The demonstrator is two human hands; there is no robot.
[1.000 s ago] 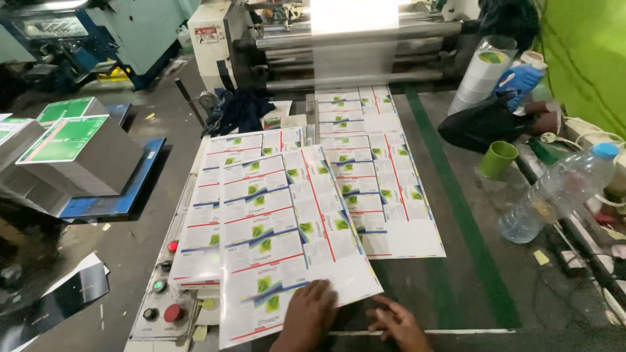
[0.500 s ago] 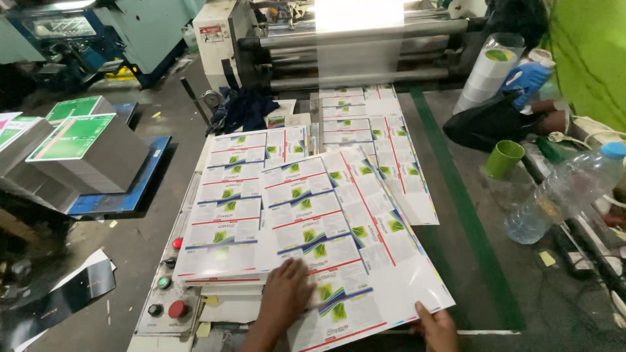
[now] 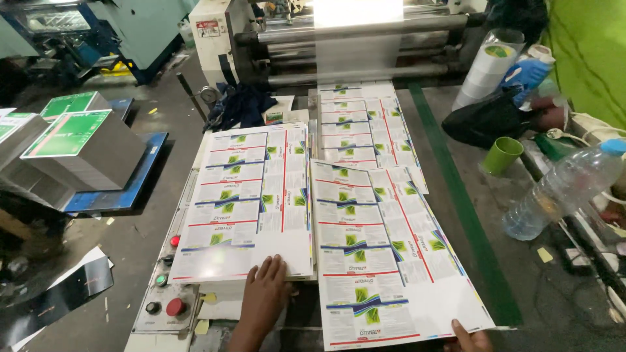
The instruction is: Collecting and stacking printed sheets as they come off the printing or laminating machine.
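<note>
Head view, left hand (image 3: 266, 296): lies flat, fingers spread, its grip apart and pressing on the bare white lower margin of the left printed sheet (image 3: 251, 199).
Head view, right hand (image 3: 471, 339): only its fingers show at the bottom edge; the grip is together on the near right corner of the right printed sheet (image 3: 385, 251).
Left printed sheet: flat on the counter (image 3: 287, 313), above the control panel (image 3: 166, 293) with its red and green buttons.
Right printed sheet: beside the left one, turned slightly askew, its left edge touching or just overlapping the left sheet's right edge; its far end lies over the farther sheets (image 3: 365, 124).
Farther sheets: run back toward the roller machine (image 3: 345, 45).
Right side: green cup (image 3: 502, 155) and clear plastic bottle (image 3: 564, 189), well apart from the sheets.
Left side: stacks of green-topped card (image 3: 72, 140) on a blue pallet (image 3: 124, 189).
</note>
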